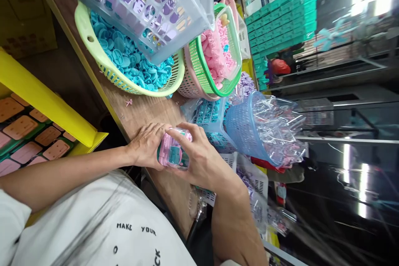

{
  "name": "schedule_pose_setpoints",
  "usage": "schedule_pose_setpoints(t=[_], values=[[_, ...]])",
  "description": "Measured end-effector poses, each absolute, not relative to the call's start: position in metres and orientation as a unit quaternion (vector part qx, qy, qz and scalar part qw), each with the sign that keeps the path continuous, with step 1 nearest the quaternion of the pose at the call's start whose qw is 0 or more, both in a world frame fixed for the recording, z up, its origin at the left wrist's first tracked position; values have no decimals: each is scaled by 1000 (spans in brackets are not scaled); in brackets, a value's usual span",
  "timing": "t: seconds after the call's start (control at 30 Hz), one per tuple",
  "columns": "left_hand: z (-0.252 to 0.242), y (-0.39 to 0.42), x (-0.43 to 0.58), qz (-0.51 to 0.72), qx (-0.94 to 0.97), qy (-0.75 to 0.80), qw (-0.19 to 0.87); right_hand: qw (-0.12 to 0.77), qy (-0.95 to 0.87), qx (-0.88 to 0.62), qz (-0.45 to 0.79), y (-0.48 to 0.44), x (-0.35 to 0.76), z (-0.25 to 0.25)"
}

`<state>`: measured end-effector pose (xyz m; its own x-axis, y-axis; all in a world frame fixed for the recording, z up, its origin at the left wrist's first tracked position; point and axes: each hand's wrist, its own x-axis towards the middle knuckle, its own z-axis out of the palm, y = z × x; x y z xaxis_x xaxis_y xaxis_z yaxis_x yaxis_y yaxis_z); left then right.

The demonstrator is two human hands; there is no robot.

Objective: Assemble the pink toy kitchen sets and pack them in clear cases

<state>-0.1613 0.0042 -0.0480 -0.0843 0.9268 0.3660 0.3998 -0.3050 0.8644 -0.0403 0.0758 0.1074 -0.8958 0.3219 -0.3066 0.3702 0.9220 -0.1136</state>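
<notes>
Between my two hands is a small clear plastic case with pink and teal parts showing through it. My left hand grips its left side, the fingers stretched along the far edge. From the right, my right hand wraps round the case, with fingers bent over its top and side. Parts of the case are covered by the fingers. Both hands are just above the wooden table, close to its front edge.
A yellow-green basket of blue plastic pieces stands beyond my hands, under a clear crate of purple parts. Right of it are a green basket with pink pieces and a blue basket of clear bags. A yellow bin stands left.
</notes>
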Motion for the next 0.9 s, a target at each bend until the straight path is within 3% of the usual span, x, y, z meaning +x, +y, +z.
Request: schedule_pose_setpoints(t=[0.37,0.53,0.73,0.9], values=[[-49,4,-169,493,632,533,270,98,973,180,-103,78,-30,95],[-43,5,-177,490,655,519,248,-4,966,206,-157,77,-13,70],[-31,-5,-197,462,675,524,237,-194,942,191,-195,69,-11,37],[-23,-7,-227,464,665,518,271,-253,913,212,-238,69,-25,6]])
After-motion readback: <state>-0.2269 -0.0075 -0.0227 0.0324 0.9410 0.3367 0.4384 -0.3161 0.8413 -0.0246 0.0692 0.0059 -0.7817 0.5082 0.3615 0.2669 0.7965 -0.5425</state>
